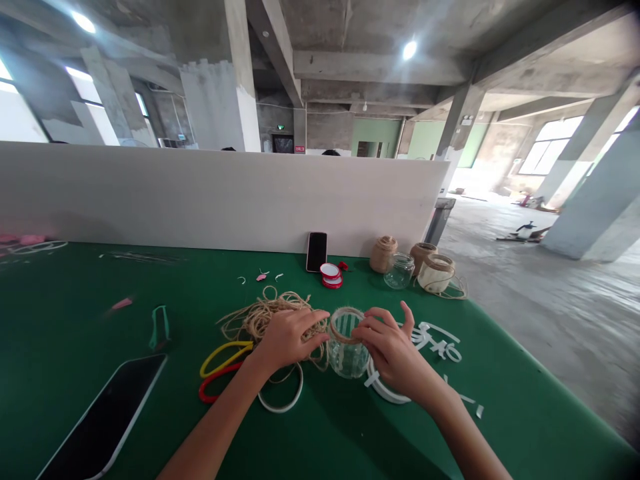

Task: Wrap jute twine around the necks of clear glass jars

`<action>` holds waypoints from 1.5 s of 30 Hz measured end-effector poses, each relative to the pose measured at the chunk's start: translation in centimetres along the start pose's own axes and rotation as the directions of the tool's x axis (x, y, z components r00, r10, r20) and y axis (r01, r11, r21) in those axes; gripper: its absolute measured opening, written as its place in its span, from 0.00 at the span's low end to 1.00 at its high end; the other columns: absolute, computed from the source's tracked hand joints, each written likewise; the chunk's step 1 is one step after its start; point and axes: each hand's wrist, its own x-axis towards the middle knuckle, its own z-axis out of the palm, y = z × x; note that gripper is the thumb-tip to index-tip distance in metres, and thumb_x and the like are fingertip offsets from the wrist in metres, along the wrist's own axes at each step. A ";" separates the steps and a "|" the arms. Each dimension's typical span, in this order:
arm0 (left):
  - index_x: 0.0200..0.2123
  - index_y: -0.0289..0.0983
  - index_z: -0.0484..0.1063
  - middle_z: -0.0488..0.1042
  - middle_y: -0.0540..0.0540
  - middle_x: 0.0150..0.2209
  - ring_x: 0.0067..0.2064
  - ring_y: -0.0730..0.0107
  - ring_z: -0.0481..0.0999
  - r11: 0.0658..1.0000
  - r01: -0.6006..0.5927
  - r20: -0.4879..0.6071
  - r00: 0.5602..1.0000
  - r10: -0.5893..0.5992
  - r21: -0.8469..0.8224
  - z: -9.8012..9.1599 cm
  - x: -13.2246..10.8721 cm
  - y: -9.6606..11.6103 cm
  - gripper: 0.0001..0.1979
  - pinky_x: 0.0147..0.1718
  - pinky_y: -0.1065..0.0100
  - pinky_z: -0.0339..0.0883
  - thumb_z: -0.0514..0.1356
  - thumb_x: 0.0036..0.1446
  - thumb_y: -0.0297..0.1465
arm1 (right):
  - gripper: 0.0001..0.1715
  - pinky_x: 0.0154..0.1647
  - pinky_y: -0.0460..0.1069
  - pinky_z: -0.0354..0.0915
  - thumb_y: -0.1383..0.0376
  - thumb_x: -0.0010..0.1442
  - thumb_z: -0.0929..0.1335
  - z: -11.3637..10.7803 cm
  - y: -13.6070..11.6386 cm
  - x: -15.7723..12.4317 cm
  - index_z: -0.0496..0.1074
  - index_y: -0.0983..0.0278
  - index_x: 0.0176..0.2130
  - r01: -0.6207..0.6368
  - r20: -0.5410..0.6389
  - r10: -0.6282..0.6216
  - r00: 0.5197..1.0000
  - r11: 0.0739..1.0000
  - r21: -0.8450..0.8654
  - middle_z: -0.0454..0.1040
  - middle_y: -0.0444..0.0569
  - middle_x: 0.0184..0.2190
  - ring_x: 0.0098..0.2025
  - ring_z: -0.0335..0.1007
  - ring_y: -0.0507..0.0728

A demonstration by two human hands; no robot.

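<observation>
A clear glass jar (349, 360) stands upright before me, with jute twine (345, 339) around its neck. My right hand (393, 343) grips the jar's rim on the right, fingertips on the twine band and little finger raised. My left hand (293, 337) is at the jar's left side, thumb and fingers stretched toward it with a gap between them. Whether it touches the jar is hard to tell. Under and behind the left hand lies a loose heap of jute twine (260, 313). Scissors (225, 363) with yellow and red handles lie left of that hand, their blades hidden.
Beside my right hand lie a white tape ring (393, 395) and white strips (440, 347). A white ring (283, 407) lies in front. Twine-wrapped jars (384, 255) and a bare glass jar (399, 272) stand at back right. Phones (105, 417) and red-rimmed tins (331, 271) are on the green table.
</observation>
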 end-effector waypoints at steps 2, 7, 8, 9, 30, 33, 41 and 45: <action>0.52 0.41 0.66 0.76 0.46 0.39 0.33 0.68 0.75 1.000 -0.005 0.013 1.000 0.005 -0.024 0.2 0.1 0.2 0.20 0.36 0.69 0.65 0.52 0.60 0.41 | 0.19 0.57 0.70 0.24 0.77 0.55 0.58 0.0 0.3 -0.1 0.69 0.58 0.37 0.003 0.006 -0.003 1.000 1.000 0.009 0.72 0.46 0.36 0.53 0.57 0.59; 0.57 0.43 0.61 0.76 0.48 0.35 0.33 0.69 0.74 0.997 -0.041 0.060 0.997 0.046 -0.072 0.9 0.5 0.3 0.20 0.33 0.71 0.64 0.51 0.62 0.39 | 0.20 0.55 0.72 0.22 0.78 0.55 0.57 0.1 0.9 -0.4 0.69 0.58 0.36 -0.028 0.026 0.027 0.999 0.998 0.050 0.71 0.47 0.41 0.55 0.54 0.60; 0.57 0.43 0.61 0.76 0.48 0.34 0.32 0.69 0.74 0.996 -0.046 0.070 0.996 0.051 -0.079 1.1 0.6 0.3 0.20 0.32 0.71 0.64 0.51 0.62 0.38 | 0.21 0.55 0.72 0.23 0.78 0.54 0.57 0.1 1.0 -0.5 0.69 0.58 0.36 -0.036 0.029 0.034 0.999 0.998 0.051 0.71 0.46 0.41 0.56 0.54 0.60; 0.56 0.43 0.61 0.76 0.48 0.33 0.32 0.69 0.73 0.995 -0.046 0.075 0.996 0.053 -0.088 1.2 0.6 0.4 0.20 0.31 0.71 0.63 0.51 0.62 0.38 | 0.21 0.55 0.73 0.24 0.78 0.54 0.57 0.1 1.1 -0.5 0.69 0.57 0.36 -0.041 0.032 0.040 0.999 0.998 0.048 0.70 0.46 0.42 0.56 0.54 0.60; 0.51 0.40 0.65 0.72 0.52 0.26 0.26 0.72 0.70 0.988 0.031 0.081 0.997 -0.019 -0.150 1.4 1.2 1.6 0.17 0.27 0.72 0.62 0.53 0.60 0.38 | 0.09 0.57 0.71 0.20 0.71 0.58 0.62 1.4 -2.7 1.5 0.67 0.62 0.29 -0.102 -0.069 0.096 0.993 0.990 -0.098 0.73 0.46 0.28 0.43 0.66 0.59; 0.56 0.41 0.58 0.72 0.51 0.29 0.29 0.71 0.71 0.975 0.100 0.134 0.988 -0.073 -0.201 0.8 1.0 1.6 0.21 0.29 0.72 0.63 0.52 0.60 0.39 | 0.09 0.57 0.70 0.19 0.72 0.57 0.61 1.1 -2.4 1.3 0.66 0.63 0.27 -0.107 -0.064 0.101 0.993 0.990 -0.087 0.72 0.45 0.26 0.42 0.67 0.58; 0.60 0.41 0.53 0.61 0.38 0.54 0.54 0.50 0.62 0.888 0.446 0.325 0.828 -0.457 0.113 -0.3 -1.1 -4.8 0.28 0.44 0.59 0.62 0.52 0.57 0.42 | 0.12 0.56 0.70 0.19 0.74 0.57 0.60 0.7 -1.9 0.7 0.67 0.62 0.27 -0.100 -0.096 0.093 0.991 0.992 -0.074 0.73 0.45 0.26 0.43 0.66 0.58; 0.57 0.45 0.60 0.68 0.37 0.49 0.47 0.45 0.70 0.853 0.496 0.461 0.726 -0.510 0.163 0.0 -1.9 -6.8 0.29 0.35 0.62 0.65 0.57 0.52 0.42 | 0.12 0.56 0.70 0.19 0.74 0.56 0.61 0.9 -1.7 0.5 0.69 0.61 0.28 -0.107 -0.139 0.098 0.985 0.992 -0.059 0.73 0.44 0.26 0.43 0.66 0.58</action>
